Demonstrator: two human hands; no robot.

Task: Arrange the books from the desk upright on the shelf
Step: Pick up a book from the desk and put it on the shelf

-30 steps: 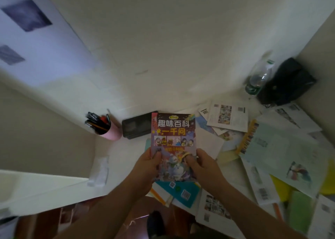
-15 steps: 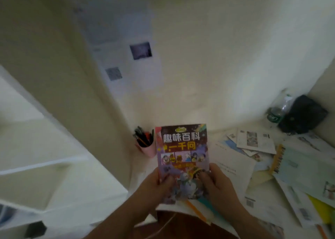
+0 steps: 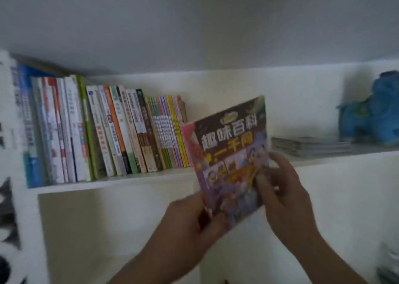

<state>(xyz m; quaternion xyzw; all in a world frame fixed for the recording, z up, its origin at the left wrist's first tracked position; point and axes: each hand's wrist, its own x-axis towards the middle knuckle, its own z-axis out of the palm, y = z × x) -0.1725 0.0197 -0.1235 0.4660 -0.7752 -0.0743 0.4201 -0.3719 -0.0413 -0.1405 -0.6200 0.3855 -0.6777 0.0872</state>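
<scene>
A colourful picture book (image 3: 228,145) with large white and yellow characters on its cover is held up in front of the white shelf (image 3: 129,181), tilted a little to the right. My left hand (image 3: 192,221) grips its lower left corner and my right hand (image 3: 280,188) pinches its lower right edge. A row of upright books (image 3: 103,130) fills the left part of the shelf, ending just left of the held book. The desk is out of view.
A flat stack of thin booklets (image 3: 308,146) lies on the shelf to the right of the held book. A blue plush toy (image 3: 373,113) sits at the far right. Below the shelf is an open white compartment (image 3: 108,229).
The view has swung up from the desk to the shelf. Both hands have lifted the picture book up to shelf height, beside the row of upright books.
</scene>
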